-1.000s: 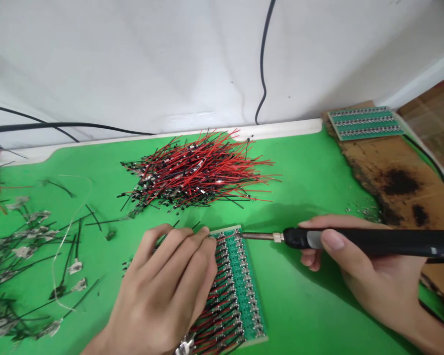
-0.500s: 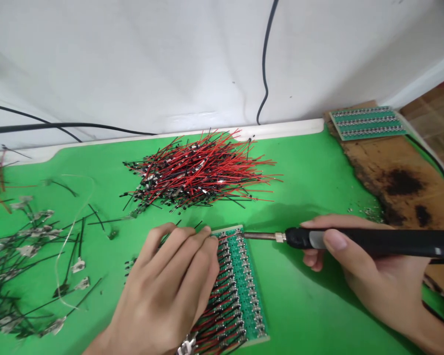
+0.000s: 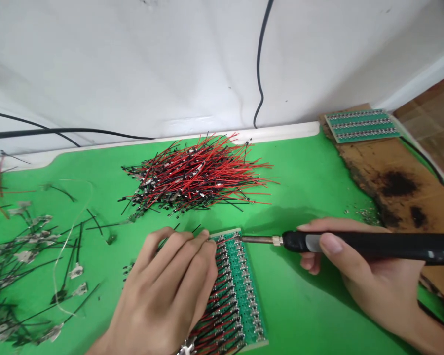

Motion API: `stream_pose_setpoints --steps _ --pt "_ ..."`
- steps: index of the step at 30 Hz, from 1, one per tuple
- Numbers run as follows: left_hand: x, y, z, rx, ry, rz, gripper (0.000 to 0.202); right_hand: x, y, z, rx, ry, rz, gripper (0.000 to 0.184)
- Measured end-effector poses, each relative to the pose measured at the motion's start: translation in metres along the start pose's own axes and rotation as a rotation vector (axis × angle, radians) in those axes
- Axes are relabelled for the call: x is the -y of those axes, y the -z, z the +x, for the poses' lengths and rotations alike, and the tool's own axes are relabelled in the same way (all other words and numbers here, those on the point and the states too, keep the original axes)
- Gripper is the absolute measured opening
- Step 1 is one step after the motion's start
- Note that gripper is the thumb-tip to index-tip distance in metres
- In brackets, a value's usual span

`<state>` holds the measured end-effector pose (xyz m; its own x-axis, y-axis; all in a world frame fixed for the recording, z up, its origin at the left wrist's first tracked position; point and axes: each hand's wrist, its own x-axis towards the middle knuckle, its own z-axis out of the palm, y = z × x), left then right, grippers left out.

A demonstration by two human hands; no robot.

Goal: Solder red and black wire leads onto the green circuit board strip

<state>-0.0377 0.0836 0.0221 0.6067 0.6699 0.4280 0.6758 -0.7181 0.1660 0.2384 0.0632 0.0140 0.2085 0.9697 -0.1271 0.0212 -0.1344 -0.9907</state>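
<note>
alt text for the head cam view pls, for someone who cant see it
A right hand holds a black soldering iron with its tip at the edge of a green circuit board lined with red and black wires, while a left hand rests on the board. A heap of loose red and black wires lies beyond on a green mat.
</note>
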Motion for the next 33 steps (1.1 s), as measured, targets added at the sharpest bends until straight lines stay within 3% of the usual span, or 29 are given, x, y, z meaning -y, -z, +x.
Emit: stream_pose_setpoints --steps 8,15,21,26,33 --pt "0.000 0.000 -0.002 -0.022 0.002 0.003 0.016 0.000 -0.001 0.001 0.012 0.014 0.008 0.028" --pt "0.000 -0.001 -0.001 -0.004 -0.014 0.006 0.016 -0.010 0.007 0.008 0.134 0.132 0.031 0.011" --pt "0.001 -0.001 0.001 0.005 -0.013 0.011 0.014 -0.009 0.004 0.006 0.064 0.097 0.034 0.015" --pt "0.000 -0.001 0.000 0.006 -0.012 0.022 0.014 -0.012 0.007 0.008 0.133 0.149 0.012 0.012" --pt "0.000 0.001 0.001 0.038 -0.018 0.045 0.012 -0.012 0.010 0.007 0.119 0.132 -0.001 0.012"
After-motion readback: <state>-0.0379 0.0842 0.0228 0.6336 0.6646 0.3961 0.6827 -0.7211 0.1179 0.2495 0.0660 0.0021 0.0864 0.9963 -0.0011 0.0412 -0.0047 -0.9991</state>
